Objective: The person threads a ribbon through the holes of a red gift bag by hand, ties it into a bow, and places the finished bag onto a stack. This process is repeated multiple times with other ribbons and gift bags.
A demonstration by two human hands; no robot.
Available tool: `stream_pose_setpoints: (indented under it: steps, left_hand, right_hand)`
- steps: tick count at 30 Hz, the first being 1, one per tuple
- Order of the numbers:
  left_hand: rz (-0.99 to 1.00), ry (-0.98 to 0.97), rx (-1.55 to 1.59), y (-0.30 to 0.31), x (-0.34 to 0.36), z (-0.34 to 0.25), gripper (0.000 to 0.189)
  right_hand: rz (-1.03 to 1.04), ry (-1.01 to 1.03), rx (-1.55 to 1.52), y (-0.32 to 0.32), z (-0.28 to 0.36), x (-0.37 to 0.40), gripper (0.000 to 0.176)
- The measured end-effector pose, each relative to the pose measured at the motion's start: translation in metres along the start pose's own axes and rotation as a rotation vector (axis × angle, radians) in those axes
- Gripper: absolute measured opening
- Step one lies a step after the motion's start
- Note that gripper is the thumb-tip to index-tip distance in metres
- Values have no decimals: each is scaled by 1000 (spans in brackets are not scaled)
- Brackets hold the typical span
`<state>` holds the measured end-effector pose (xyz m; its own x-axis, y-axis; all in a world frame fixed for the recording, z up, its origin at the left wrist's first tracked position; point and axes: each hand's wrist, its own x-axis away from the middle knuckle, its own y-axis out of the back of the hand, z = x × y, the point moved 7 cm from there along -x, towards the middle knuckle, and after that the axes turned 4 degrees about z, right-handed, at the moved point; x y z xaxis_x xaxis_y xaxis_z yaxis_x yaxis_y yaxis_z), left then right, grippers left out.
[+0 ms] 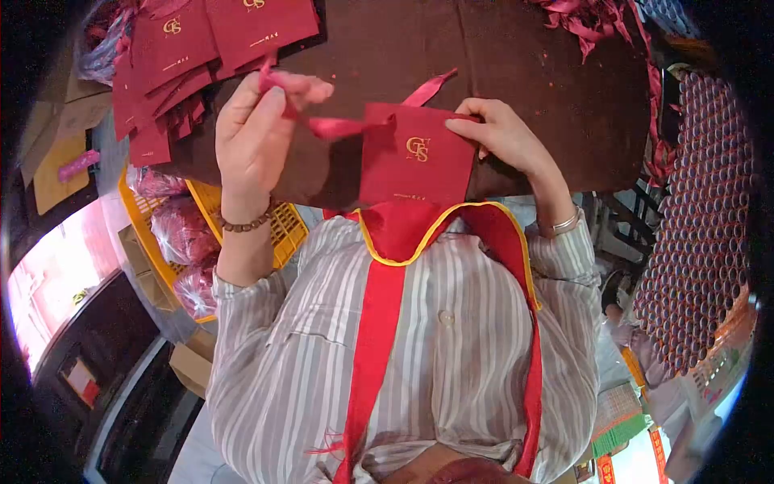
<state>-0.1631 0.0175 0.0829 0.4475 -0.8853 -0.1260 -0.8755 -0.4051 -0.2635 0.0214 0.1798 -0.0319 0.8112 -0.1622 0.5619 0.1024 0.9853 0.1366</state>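
A square dark red card or pouch (415,157) with gold lettering is upright at the table's near edge. My right hand (504,137) grips it by the upper right corner, thumb in front and fingers behind. A red ribbon (337,127) runs from its upper edge to my left hand (258,129), which pinches the ribbon between thumb and fingers. Another ribbon end (431,87) sticks up behind the card's top edge.
Stacked red cards (181,64) with similar gold lettering lie at the table's upper left. Loose red ribbons (592,24) are heaped at the upper right of the brown table (387,48). A yellow crate (282,234) with bagged red items (185,230) stands below left.
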Motion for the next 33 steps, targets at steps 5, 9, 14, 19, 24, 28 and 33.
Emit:
stream_pose_setpoints:
  steps: [5, 9, 14, 19, 24, 28, 33]
  left_hand:
    - [167, 95, 537, -19, -16, 7, 26]
    - [142, 216, 377, -22, -9, 29, 23]
    - [116, 491, -526, -51, 14, 77, 20]
    - [164, 240, -896, -77, 8, 88, 18]
    - [152, 58, -1106, -95, 4, 86, 18]
    - [171, 57, -1175, -97, 2, 85, 18]
    - [118, 54, -1191, -93, -1, 83, 17]
  right_hand:
    - [-19, 48, -69, 2, 2, 6, 24]
    - [57, 64, -181, 0, -1, 6, 28]
    - [76, 70, -206, 2, 1, 8, 28]
    - [61, 76, -187, 3, -1, 7, 29]
    - [36, 112, -170, 3, 0, 8, 30]
    - [10, 132, -167, 2, 3, 10, 29]
    - [-25, 163, -148, 3, 7, 13, 28]
